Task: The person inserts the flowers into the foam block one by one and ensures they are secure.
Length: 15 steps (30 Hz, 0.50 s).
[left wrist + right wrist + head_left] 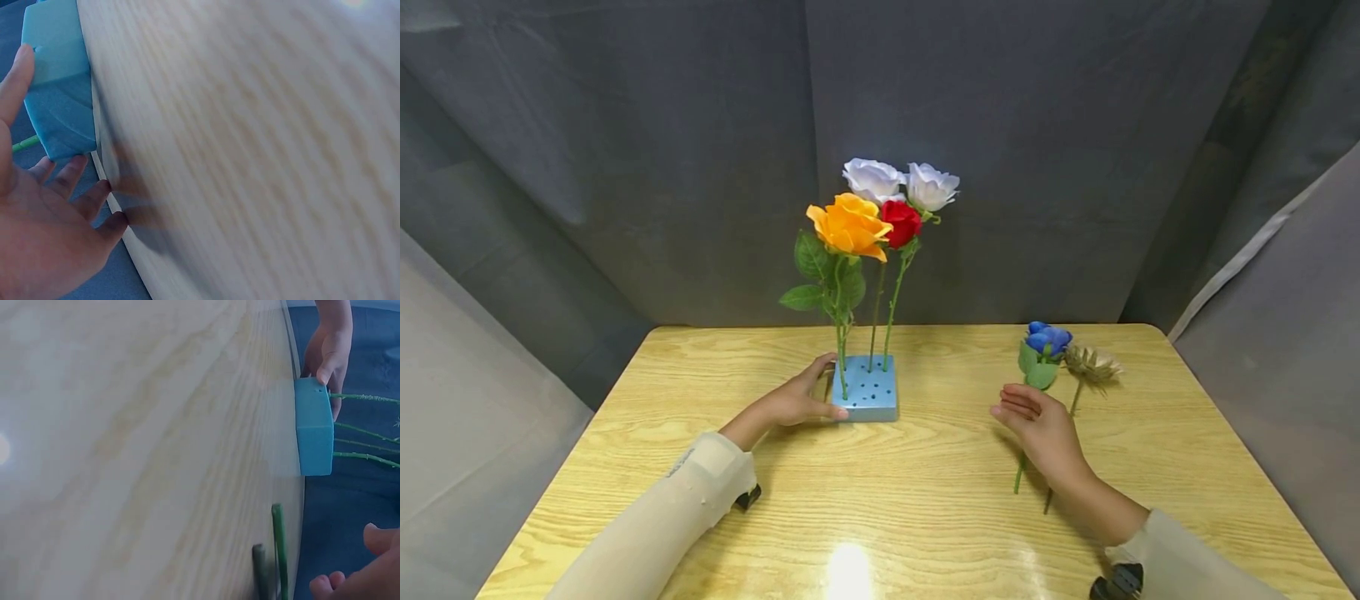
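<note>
My left hand (797,400) grips the left side of a light-blue block (874,410) with holes in its top, thumb at the front corner and fingers toward the back. Standing in the block are an orange rose (848,225), a red rose (901,223) and two white roses (871,179). On the right, my right hand (1047,433) hovers over the stems of a blue rose (1048,337) and a pale, dry-looking flower (1093,365) lying on the table. Its fingers are loosely bent, thumb apart, holding nothing. In the right wrist view two cut stem ends (279,544) show beside it.
The wood-grain table (940,483) ends at a grey cloth backdrop (1000,167), with more grey cloth at both sides. The standing flowers rise well above the block, their heads close together. A dark wrist device (1116,581) sits under the right sleeve.
</note>
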Each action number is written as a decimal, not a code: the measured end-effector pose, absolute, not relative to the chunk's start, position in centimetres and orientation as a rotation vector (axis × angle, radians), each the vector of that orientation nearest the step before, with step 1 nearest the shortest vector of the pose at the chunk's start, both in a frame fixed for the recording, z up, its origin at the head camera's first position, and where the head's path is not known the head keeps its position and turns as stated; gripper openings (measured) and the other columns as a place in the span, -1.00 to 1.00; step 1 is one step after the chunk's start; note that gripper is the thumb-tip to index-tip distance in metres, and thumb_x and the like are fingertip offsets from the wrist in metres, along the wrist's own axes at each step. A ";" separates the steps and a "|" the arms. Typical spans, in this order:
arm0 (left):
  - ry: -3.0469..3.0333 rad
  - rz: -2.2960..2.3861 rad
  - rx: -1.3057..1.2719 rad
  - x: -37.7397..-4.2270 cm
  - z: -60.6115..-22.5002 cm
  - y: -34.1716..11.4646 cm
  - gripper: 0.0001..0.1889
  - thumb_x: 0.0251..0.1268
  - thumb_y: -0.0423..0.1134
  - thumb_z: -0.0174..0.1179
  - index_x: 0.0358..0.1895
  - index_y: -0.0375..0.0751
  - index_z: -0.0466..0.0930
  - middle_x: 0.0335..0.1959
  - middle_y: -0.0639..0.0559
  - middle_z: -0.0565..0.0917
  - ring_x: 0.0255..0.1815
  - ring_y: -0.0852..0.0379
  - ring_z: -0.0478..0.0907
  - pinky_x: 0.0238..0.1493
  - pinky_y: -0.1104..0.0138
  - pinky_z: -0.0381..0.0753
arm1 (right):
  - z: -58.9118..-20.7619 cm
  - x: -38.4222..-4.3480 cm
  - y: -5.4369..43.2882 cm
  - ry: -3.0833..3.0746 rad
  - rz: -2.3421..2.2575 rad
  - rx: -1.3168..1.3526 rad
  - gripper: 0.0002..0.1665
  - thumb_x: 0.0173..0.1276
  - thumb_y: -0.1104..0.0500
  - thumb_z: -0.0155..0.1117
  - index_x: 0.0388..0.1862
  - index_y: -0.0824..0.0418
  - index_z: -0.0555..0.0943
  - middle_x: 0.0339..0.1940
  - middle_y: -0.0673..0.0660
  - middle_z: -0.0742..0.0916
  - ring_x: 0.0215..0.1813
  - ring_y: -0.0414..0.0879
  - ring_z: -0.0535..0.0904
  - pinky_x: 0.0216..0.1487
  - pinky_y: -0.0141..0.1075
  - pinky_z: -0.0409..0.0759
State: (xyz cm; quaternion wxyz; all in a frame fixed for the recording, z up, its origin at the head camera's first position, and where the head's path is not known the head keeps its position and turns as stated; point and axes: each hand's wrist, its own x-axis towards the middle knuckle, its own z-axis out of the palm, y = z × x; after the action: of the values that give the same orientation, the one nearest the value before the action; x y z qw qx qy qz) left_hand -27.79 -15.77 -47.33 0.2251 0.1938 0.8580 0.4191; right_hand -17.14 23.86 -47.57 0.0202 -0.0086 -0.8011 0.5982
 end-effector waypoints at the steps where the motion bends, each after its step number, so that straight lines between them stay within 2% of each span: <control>1: 2.370 1.151 0.535 -27.8 -47.3 -15.7 0.19 0.22 0.01 0.51 0.71 0.04 -0.24 0.70 -0.21 -0.06 0.69 -0.24 -0.16 0.56 -0.28 0.00 | -47.6 -17.0 24.1 -2.501 1.845 -0.030 -0.29 0.50 0.10 0.36 0.47 0.45 0.39 0.39 0.44 0.55 0.38 0.26 0.53 0.07 -0.65 0.52; 5: 2.388 1.128 0.533 -27.7 -47.1 -15.7 0.19 0.23 0.02 0.51 0.71 0.01 -0.23 0.69 -0.23 -0.06 0.69 -0.25 -0.15 0.56 -0.27 0.01 | -47.7 -16.6 24.9 -2.586 1.771 -0.073 -0.18 0.52 0.04 0.34 0.55 0.43 0.28 0.46 0.42 0.49 0.45 0.28 0.45 0.11 -0.60 0.52; 8: 2.395 1.116 0.532 -27.7 -47.0 -15.6 0.19 0.23 0.01 0.51 0.71 0.00 -0.23 0.69 -0.24 -0.06 0.69 -0.25 -0.15 0.56 -0.27 0.02 | -47.7 -16.4 25.2 -2.636 1.730 -0.116 -0.11 0.52 0.01 0.33 0.60 0.41 0.19 0.51 0.41 0.43 0.51 0.28 0.38 0.31 -0.34 0.54; 11: 2.390 1.117 0.531 -27.6 -46.9 -15.6 0.18 0.24 0.00 0.50 0.71 0.00 -0.24 0.69 -0.23 -0.07 0.69 -0.25 -0.16 0.56 -0.27 0.01 | -47.7 -16.2 25.4 -2.652 1.740 -0.151 -0.04 0.52 0.02 0.34 0.63 0.42 0.10 0.56 0.42 0.35 0.56 0.30 0.29 0.46 -0.01 0.41; 15: 2.390 1.115 0.528 -27.5 -46.8 -15.6 0.19 0.25 0.00 0.49 0.71 -0.01 -0.25 0.69 -0.23 -0.08 0.69 -0.26 -0.16 0.55 -0.28 0.01 | -47.7 -16.0 25.4 -2.659 1.760 -0.196 0.03 0.51 0.04 0.35 0.65 0.44 -0.01 0.60 0.45 0.27 0.59 0.34 0.20 0.53 0.09 0.30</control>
State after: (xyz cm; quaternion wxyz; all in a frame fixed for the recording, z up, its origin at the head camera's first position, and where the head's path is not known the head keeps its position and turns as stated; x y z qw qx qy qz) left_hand -27.55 -15.58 -46.78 0.2243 0.1914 0.8660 0.4039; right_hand -16.02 25.43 -47.73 -0.0266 -0.0614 -0.8320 0.5507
